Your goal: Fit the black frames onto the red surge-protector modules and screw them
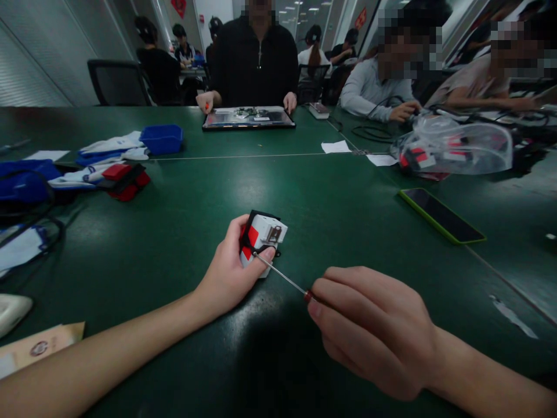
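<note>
My left hand (228,258) is closed around a small white and red boxy device (261,230) with a black frame and a metal piece on its upper side. The thumb presses along its near face. In my right hand (376,328) is a screwdriver (285,278), its dark red handle mostly hidden by the fingers. The thin metal shaft slants up and left, and its tip meets the device beside my left thumb. Whether the tip sits in a screw is too small to tell.
A green-edged phone (441,216) lies to the right, near a clear plastic bag (474,145) of red and white pieces. Red and black blocks (126,181) and blue-white gloves (108,145) lie left. Opposite, a person holds a flat panel (248,119).
</note>
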Demonstrator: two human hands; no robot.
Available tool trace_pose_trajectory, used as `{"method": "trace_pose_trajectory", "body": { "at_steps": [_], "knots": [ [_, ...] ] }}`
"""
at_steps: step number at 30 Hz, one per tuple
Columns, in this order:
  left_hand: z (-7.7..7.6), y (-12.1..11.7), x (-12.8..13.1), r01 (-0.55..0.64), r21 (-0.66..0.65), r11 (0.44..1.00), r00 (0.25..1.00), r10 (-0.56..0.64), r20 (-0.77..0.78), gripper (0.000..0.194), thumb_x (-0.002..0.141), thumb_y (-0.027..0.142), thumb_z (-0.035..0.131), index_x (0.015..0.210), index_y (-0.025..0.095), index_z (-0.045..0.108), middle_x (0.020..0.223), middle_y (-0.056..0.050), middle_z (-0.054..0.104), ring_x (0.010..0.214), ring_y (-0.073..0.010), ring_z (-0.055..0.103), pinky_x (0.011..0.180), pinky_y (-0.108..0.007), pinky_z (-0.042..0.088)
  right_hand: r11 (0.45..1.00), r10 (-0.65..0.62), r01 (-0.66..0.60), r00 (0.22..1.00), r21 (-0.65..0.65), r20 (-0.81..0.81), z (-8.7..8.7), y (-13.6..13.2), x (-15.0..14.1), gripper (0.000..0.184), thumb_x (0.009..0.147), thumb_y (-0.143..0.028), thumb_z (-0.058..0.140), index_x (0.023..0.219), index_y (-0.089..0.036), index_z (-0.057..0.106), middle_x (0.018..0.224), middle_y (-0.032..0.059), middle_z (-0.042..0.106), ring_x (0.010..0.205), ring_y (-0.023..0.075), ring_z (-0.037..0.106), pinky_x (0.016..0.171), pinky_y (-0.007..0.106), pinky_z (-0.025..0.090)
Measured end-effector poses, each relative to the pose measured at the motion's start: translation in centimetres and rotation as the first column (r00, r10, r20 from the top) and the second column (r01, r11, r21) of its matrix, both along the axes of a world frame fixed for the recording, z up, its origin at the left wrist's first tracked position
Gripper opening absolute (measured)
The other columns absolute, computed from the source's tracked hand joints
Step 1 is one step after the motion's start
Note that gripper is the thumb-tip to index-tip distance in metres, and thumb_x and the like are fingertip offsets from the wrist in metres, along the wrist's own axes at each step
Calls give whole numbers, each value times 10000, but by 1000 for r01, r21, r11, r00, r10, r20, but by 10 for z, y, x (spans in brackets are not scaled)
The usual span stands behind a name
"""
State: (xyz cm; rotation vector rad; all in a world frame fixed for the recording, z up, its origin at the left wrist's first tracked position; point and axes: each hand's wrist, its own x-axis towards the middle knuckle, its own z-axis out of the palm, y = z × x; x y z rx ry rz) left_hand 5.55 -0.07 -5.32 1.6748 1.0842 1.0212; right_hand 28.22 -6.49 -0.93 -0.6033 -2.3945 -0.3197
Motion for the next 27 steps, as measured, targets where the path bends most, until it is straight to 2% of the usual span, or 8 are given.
{"method": "trace_pose_trajectory", "body": {
  "at_steps": [7,13,21,27],
  "knots": [
    [-1,0,0,6,-1,1000,1000,-6,-8,522,922,399,683,1346,210,446,1200,-93,656,1043,-271,689,981,-446,532,999,-28,28,999,-37,-18,3,-1,2,152,981,-131,479,1071,-137,601,818,83,716,724,209,658,616,349,522],
    [-2,0,-1,9,2,1000,1000,-9,-15,542,917,402,685,1362,214,438,1202,-95,661,1045,-276,693,979,-444,536,994,-50,47,998,-96,-36,3,0,0,117,982,-142,493,995,-191,599,765,39,673,648,160,612,604,294,512],
    [-2,1,-2,-5,-1,1000,1000,5,-29,551,924,411,675,1376,217,426,1185,-92,653,1081,-289,679,999,-466,522,997,-31,26,997,-68,-75,1,3,0,155,963,-127,484,1022,-161,623,751,44,661,712,177,648,636,295,539],
    [-2,0,-1,2,-5,1000,1000,-2,-31,551,923,425,677,1370,220,431,1176,-91,657,1071,-288,681,995,-469,523,1000,-3,1,998,-30,-69,3,2,-2,123,962,-102,470,1008,-148,574,729,50,671,700,196,645,621,319,537]
  ]
}}
